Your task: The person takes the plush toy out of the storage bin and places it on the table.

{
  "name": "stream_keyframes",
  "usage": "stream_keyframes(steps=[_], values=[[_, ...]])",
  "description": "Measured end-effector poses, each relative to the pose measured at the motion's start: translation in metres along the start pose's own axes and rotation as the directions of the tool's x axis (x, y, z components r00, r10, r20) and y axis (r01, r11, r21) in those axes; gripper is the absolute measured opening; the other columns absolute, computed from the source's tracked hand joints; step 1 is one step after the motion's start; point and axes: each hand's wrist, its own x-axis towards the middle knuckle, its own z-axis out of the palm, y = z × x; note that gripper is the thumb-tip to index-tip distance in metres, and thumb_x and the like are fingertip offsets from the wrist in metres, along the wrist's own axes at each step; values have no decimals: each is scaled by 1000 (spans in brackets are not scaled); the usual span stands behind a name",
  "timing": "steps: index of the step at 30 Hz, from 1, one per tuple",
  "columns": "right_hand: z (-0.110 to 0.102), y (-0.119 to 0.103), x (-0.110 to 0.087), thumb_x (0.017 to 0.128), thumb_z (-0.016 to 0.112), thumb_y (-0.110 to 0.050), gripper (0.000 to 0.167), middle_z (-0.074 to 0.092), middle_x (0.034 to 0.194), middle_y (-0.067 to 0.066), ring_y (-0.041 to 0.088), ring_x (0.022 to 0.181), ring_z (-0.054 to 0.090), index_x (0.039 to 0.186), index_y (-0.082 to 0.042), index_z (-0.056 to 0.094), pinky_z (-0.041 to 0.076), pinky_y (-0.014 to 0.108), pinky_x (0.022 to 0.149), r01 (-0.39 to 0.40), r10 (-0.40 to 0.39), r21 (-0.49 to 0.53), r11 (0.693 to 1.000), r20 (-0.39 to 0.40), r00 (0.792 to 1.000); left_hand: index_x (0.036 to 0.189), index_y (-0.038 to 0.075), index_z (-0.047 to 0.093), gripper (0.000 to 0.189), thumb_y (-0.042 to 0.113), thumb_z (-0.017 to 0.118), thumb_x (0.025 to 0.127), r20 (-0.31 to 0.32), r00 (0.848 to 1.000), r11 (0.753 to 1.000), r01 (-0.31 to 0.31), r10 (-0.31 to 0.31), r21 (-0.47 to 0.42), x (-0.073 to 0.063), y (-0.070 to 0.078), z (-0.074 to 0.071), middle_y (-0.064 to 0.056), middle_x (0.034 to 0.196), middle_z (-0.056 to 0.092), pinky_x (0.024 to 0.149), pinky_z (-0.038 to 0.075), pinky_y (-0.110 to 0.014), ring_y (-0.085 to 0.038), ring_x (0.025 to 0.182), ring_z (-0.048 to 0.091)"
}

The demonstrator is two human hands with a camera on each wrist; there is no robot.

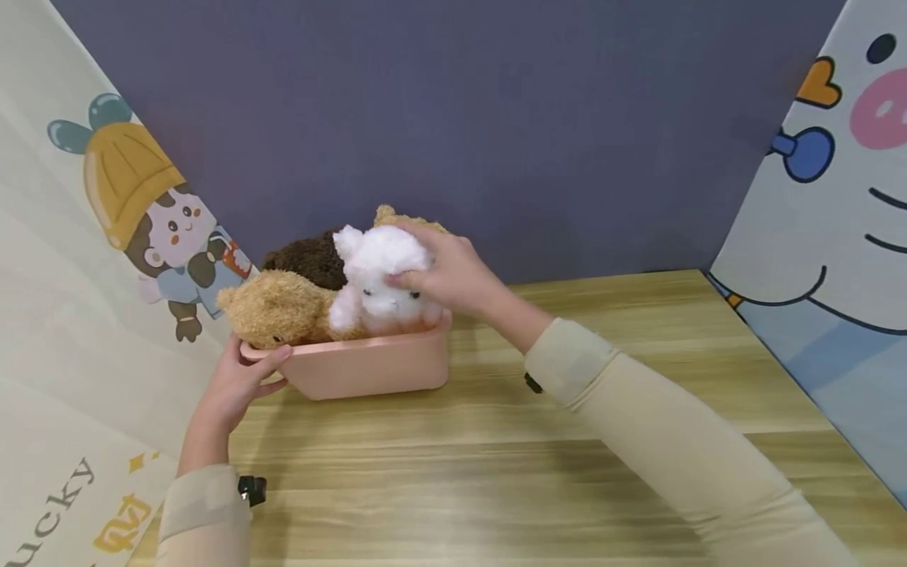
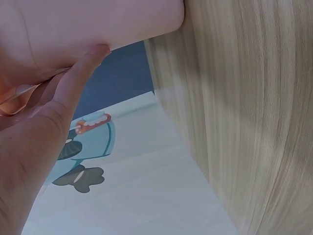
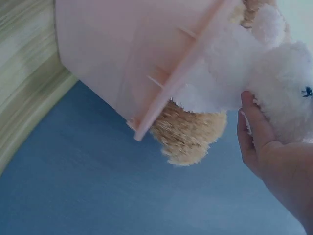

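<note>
A pink plastic bin (image 1: 375, 368) stands on the table, filled with plush toys. My left hand (image 1: 237, 386) grips the bin's left end, thumb at the rim; in the left wrist view that hand (image 2: 44, 127) lies against the pink wall (image 2: 98, 24). With my right hand (image 1: 457, 272) I hold the head of a white plush toy (image 1: 379, 256), which sits upright at the bin's front right. A tan teddy bear (image 1: 279, 303) leans over the left rim. Behind are a dark brown plush (image 1: 312, 261) and another tan plush (image 1: 385, 214), both partly hidden.
A dark blue-grey panel (image 1: 482, 118) rises directly behind the bin. White printed sheets border the wooden table (image 1: 496, 472) on the left (image 1: 57, 276) and right (image 1: 794, 236). A small black object shows at each sleeve cuff.
</note>
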Motion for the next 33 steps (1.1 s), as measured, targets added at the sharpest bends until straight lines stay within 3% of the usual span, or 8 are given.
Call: stream_keyframes(steps=[6, 10, 14, 19, 27, 29, 33], values=[[-26, -17, 0, 92, 86, -39, 81, 55, 161, 1, 24, 141, 59, 162, -32, 46, 56, 44, 113, 9, -7, 33, 999, -53, 999, 172, 31, 0, 98, 38, 70, 104, -7, 1000, 1000, -11, 11, 10, 3, -1, -3, -23, 175, 13, 97, 66, -42, -27, 143, 46], [-48, -22, -1, 92, 85, -39, 82, 53, 163, 1, 24, 144, 56, 163, -33, 45, 56, 45, 114, 13, -8, 45, 999, -107, 994, 172, 35, -2, 98, 38, 69, 105, 0, 1000, 1000, -10, 10, 10, 3, -2, -5, -23, 176, 10, 97, 66, -43, -35, 150, 40], [-71, -18, -5, 92, 86, -36, 79, 55, 160, 2, 23, 139, 58, 161, -34, 48, 58, 45, 110, 9, 13, 128, 992, -166, 986, 171, 38, -4, 98, 40, 68, 105, 8, 1000, 1000, -3, 3, 15, 2, -2, -4, -23, 177, 8, 100, 65, -46, -45, 157, 29], [-97, -6, -13, 93, 84, -32, 71, 57, 152, 4, 23, 131, 61, 157, -33, 52, 64, 45, 96, 15, 53, 293, 956, -221, 974, 171, 38, -6, 98, 41, 67, 105, 16, 1000, 1000, -1, 1, 27, 1, -2, -3, -23, 177, 6, 102, 64, -48, -49, 159, 25], [-129, 8, -24, 95, 82, -26, 64, 57, 152, 4, 28, 134, 59, 154, -32, 57, 66, 29, 81, 39, 117, 452, 891, -310, 944, 170, 39, -10, 100, 43, 66, 105, 26, 1000, 999, -7, 6, 40, 1, -1, -2, -23, 178, 3, 103, 63, -51, -49, 160, 23], [-137, 10, -25, 94, 83, -26, 65, 57, 153, 4, 28, 136, 58, 153, -33, 58, 66, 29, 81, 30, 138, 459, 888, -327, 935, 170, 40, -11, 100, 42, 66, 106, 29, 1000, 999, -8, 7, 36, 0, 0, -1, -23, 178, 2, 103, 62, -53, -50, 160, 23], [-149, 15, -25, 94, 83, -28, 66, 55, 154, 2, 27, 138, 56, 154, -35, 57, 64, 30, 85, -18, 167, 406, 914, -336, 927, 170, 40, -11, 99, 41, 65, 106, 30, 1000, 1000, -9, 8, 29, -1, -1, -1, -24, 178, 3, 102, 63, -51, -51, 159, 23]])
